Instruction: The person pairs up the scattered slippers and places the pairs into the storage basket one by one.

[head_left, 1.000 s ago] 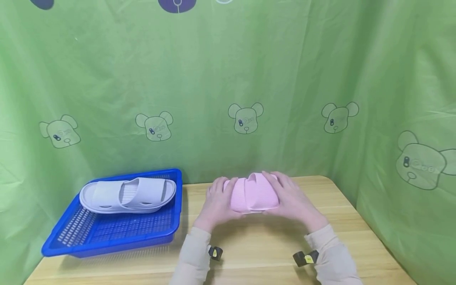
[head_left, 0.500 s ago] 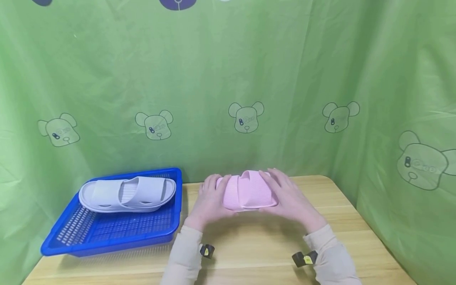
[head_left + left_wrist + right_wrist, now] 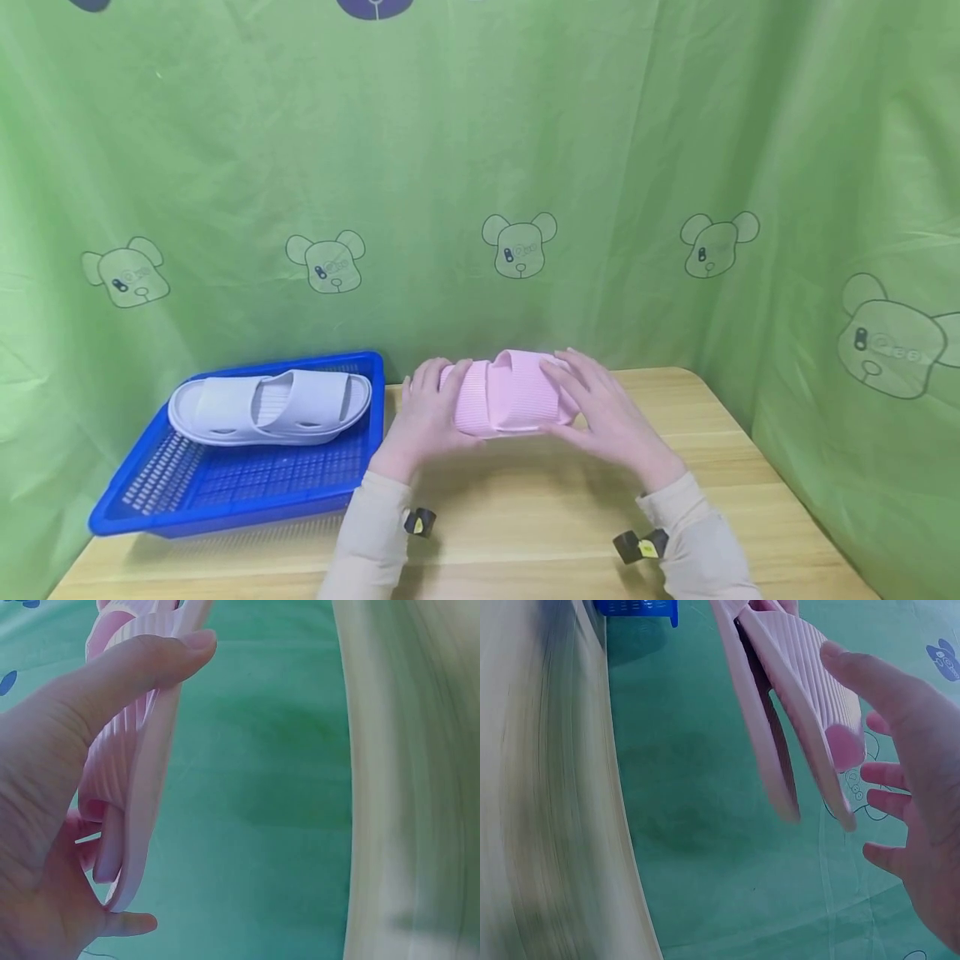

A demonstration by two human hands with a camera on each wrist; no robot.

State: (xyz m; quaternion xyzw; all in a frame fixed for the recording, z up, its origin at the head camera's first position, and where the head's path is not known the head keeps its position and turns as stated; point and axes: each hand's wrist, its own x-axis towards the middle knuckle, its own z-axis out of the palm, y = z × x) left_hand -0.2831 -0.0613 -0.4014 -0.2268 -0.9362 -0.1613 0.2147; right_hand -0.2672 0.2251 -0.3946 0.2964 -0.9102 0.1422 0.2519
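Observation:
A pair of pink ribbed slippers (image 3: pixel 517 396), one fitted against the other, is held up over the table in the head view. My left hand (image 3: pixel 427 417) grips their left end; in the left wrist view its thumb lies across the sole edge (image 3: pixel 154 780), with fingers on the far side. My right hand (image 3: pixel 618 421) is at the right end. In the right wrist view its fingers are spread and relaxed around that end, the thumb tip right at the strap (image 3: pixel 810 667), and the two soles part there.
At the left, a blue plastic basket (image 3: pixel 247 508) stands on the wooden table (image 3: pixel 540 525). It holds a pair of pale grey-lilac slippers (image 3: pixel 315 404) along its back. A green curtain (image 3: pixel 420 150) with bear prints hangs behind and at the sides.
The pink slippers have moved left and slightly up, carried with my left hand. My right hand has moved little, and the slippers have slid partly out from between its fingers.

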